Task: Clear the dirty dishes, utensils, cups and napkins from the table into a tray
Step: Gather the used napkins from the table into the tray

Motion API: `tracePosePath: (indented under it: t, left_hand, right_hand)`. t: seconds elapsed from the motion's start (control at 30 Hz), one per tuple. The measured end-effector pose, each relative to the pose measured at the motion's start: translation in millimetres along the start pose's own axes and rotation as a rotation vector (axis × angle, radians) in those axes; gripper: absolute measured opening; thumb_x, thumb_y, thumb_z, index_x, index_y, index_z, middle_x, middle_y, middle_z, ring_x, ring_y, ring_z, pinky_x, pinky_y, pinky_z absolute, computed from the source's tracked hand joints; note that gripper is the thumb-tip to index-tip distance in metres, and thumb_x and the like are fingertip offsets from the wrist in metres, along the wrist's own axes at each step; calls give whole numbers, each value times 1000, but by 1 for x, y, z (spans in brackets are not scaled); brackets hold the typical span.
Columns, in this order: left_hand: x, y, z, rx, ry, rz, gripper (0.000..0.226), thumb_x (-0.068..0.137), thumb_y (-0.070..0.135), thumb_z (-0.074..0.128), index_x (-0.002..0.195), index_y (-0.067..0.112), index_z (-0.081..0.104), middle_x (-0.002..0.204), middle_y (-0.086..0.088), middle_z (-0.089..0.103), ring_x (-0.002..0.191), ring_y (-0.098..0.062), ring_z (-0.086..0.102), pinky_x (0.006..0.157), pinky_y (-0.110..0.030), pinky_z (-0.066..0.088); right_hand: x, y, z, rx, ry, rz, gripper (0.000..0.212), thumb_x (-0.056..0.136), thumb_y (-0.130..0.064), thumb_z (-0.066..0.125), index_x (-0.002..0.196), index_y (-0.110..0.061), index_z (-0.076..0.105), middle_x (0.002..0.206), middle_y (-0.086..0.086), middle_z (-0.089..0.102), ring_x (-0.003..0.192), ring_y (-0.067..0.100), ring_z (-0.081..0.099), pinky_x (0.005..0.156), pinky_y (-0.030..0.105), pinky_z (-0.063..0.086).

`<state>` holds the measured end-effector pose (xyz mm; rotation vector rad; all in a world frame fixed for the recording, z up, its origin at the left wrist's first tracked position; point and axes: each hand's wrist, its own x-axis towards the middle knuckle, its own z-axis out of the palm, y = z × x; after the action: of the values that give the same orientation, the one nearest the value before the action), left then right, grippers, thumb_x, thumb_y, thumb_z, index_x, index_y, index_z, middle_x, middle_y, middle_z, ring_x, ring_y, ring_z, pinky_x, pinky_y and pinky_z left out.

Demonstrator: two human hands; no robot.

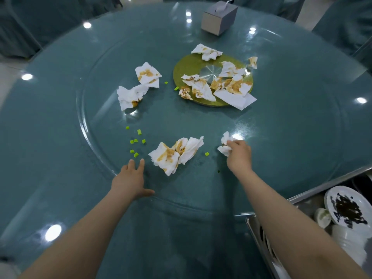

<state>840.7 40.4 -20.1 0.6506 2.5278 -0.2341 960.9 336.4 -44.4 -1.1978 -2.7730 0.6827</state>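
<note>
Teal table [60, 127], stained napkins [177, 153], tissue box [218, 20]

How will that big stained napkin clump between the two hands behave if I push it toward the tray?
The stained napkin clump is crumpled, thin paper, so it is probably very light and floppy. It looks like several loose sheets, so a push may separate them or slide them unevenly over the glossy glass turntable. Pinching it, as the right hand does its wad, seems surer.

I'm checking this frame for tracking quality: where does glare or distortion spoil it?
Head view: ceiling-light glare dots the glass tabletop, with one bright patch right beside the napkin that the right hand grips; wide-angle distortion bows the table rim; the tray at the lower right is cropped; overall sharpness is slightly soft.
</note>
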Motion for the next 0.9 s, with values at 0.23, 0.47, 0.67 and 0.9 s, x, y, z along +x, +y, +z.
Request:
tracePosePath:
  t: [0.23, 0.47, 0.67, 0.9]
  left_hand:
    - [-2, 3, 1, 37, 7, 2, 121, 68, 70, 65, 151, 21, -8, 158, -11, 3, 142, -28, 18, 101, -42, 41]
    - [-7, 4, -3, 39, 16, 7, 119, 68, 70, 66, 151, 21, -5, 156, -10, 8, 141, -27, 21, 99, -41, 42]
    - [-9, 6, -6, 52, 26, 26, 121, 64, 69, 69, 152, 22, 1, 151, -7, 21, 135, -24, 30, 96, -38, 43]
    - [-10, 10, -5, 77, 35, 57, 119, 65, 67, 70, 152, 21, 4, 149, -9, 24, 133, -25, 33, 96, -38, 44]
  right_hand:
    - [-38, 3, 10, -90, -112, -194, 58, 83, 5, 42, 139, -13, 43, 142, 2, 42, 126, 29, 33, 102, 29, 30]
    - [-91, 5, 15, -147, -124, -238, 67, 80, 9, 44, 141, -17, 39, 142, -2, 40, 115, 27, 37, 92, 26, 34]
    - [-92, 4, 13, -49, -103, -166, 45, 84, 3, 50, 124, -15, 59, 126, 3, 52, 109, 31, 46, 85, 29, 41]
    - [-83, 0, 16, 107, 0, 7, 27, 88, -12, 56, 111, -17, 70, 106, 9, 58, 96, 28, 54, 70, 25, 30]
